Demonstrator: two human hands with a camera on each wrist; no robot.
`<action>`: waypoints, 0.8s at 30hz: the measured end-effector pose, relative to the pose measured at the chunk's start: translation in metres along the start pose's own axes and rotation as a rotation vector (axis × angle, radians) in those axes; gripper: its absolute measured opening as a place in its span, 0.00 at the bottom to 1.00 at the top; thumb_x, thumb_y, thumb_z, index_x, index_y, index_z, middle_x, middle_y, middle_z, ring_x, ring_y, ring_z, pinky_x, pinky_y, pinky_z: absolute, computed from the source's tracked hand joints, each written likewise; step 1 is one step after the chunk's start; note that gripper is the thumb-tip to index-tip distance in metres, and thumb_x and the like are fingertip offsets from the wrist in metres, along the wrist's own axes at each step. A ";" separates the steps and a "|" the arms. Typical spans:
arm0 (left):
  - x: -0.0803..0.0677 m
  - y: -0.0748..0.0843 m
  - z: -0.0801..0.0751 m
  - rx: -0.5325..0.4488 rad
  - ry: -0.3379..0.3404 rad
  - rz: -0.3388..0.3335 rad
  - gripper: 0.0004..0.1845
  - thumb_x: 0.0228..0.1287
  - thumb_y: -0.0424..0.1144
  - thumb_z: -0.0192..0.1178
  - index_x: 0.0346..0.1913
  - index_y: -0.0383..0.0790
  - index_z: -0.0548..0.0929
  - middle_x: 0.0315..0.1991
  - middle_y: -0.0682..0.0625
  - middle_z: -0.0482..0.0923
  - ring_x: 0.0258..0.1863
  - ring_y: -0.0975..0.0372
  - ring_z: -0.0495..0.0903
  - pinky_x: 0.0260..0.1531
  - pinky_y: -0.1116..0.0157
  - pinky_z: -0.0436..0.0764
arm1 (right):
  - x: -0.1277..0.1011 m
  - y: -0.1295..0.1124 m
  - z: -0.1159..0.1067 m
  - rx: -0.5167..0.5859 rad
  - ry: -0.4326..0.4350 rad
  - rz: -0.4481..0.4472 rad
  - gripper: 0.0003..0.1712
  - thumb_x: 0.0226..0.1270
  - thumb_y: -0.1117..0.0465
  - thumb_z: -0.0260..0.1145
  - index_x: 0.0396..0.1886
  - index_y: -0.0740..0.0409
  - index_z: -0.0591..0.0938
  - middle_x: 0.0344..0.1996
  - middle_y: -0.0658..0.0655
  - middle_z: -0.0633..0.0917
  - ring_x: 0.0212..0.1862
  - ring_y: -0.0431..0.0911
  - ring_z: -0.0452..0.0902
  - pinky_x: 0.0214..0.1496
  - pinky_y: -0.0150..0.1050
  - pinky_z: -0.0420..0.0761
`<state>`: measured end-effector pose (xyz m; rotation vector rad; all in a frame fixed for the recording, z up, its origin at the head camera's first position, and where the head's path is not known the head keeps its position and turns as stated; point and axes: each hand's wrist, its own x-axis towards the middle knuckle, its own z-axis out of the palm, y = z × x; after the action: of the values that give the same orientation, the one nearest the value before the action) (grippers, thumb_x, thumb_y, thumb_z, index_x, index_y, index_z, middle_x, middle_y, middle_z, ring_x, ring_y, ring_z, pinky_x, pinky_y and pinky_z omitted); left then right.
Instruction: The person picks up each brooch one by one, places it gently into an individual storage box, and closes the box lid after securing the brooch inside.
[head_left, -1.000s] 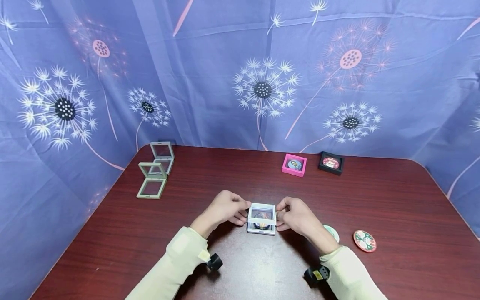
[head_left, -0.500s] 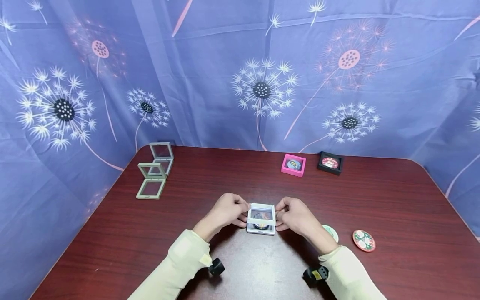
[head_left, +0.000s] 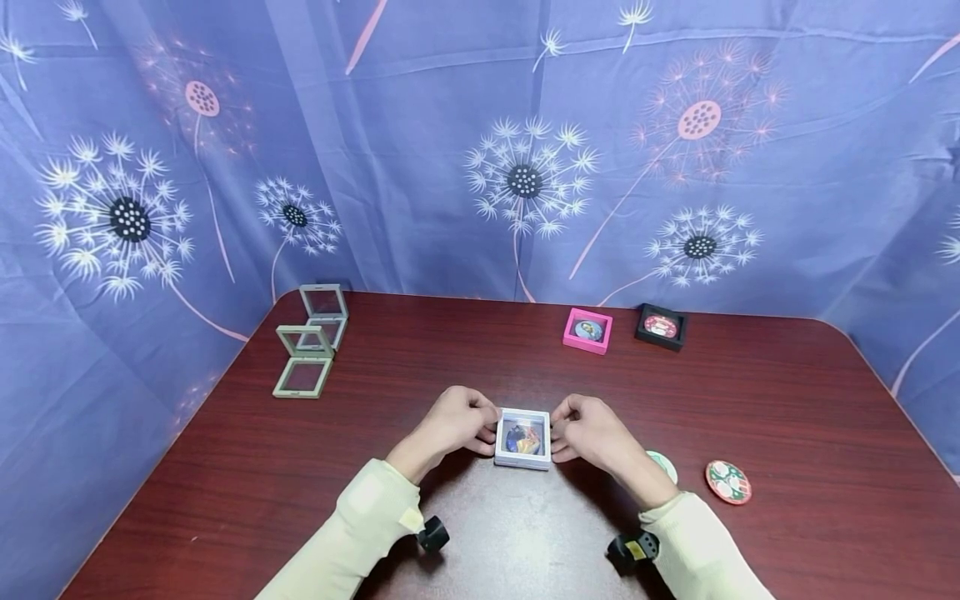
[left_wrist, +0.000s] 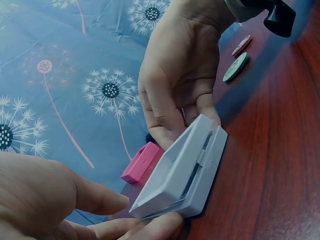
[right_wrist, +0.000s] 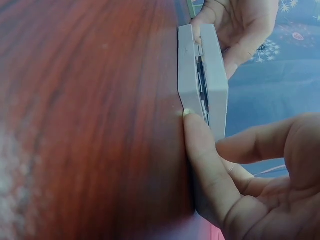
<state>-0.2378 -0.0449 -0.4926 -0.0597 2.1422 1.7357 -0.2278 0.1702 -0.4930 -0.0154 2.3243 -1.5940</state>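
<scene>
Right now the white case [head_left: 522, 438] sits flat on the tabletop [head_left: 480, 350] at 6 o'clock, close to the person, with a coloured badge [head_left: 522, 439] showing through its window. The left hand [head_left: 450, 422] pinches its 9 o'clock edge and the right hand [head_left: 592, 432] its 3 o'clock edge, fingers curled round the frame.

Seen from the wrists, the two halves [left_wrist: 185, 167] are not quite together: a thin gap runs along the seam [right_wrist: 202, 85]. Uneven pressure, I judge, could snap one side shut while the other stays proud, leaving the lid skewed. A fingertip [right_wrist: 192, 127] lies right at the seam and could get nipped. Squeezing hard from both sides could also make the case skid on the smooth wood or spring up, shifting the badge off centre under the film.

Two loose badges [head_left: 728, 482] lie at 4 o'clock, just beside the right sleeve, which could sweep them along.
</scene>
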 end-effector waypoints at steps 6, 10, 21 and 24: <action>0.001 -0.001 0.000 -0.016 -0.005 -0.002 0.07 0.71 0.24 0.58 0.45 0.21 0.82 0.34 0.40 0.80 0.27 0.59 0.82 0.30 0.62 0.91 | 0.001 0.000 0.002 0.029 0.022 0.028 0.07 0.75 0.72 0.55 0.41 0.75 0.78 0.33 0.66 0.83 0.32 0.52 0.88 0.37 0.47 0.92; 0.002 -0.001 0.000 -0.021 -0.013 0.001 0.06 0.71 0.24 0.59 0.45 0.21 0.81 0.33 0.41 0.80 0.26 0.59 0.81 0.29 0.63 0.91 | 0.001 0.000 0.002 0.035 0.013 0.016 0.06 0.73 0.71 0.59 0.41 0.74 0.78 0.32 0.65 0.83 0.32 0.50 0.87 0.37 0.46 0.92; 0.002 -0.002 -0.001 -0.017 -0.026 0.010 0.07 0.70 0.23 0.61 0.47 0.20 0.80 0.33 0.40 0.82 0.25 0.60 0.83 0.30 0.63 0.91 | -0.001 -0.001 0.000 -0.015 -0.003 -0.007 0.05 0.74 0.71 0.62 0.42 0.73 0.78 0.34 0.65 0.85 0.33 0.52 0.89 0.37 0.45 0.92; 0.003 -0.002 -0.002 -0.013 -0.031 0.015 0.07 0.70 0.23 0.61 0.47 0.20 0.80 0.33 0.39 0.82 0.25 0.60 0.83 0.30 0.63 0.91 | -0.001 -0.001 0.000 -0.018 -0.007 -0.004 0.05 0.74 0.71 0.62 0.42 0.73 0.78 0.34 0.65 0.85 0.33 0.52 0.89 0.37 0.46 0.92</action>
<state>-0.2405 -0.0463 -0.4954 -0.0197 2.1147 1.7472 -0.2272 0.1703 -0.4917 -0.0298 2.3352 -1.5726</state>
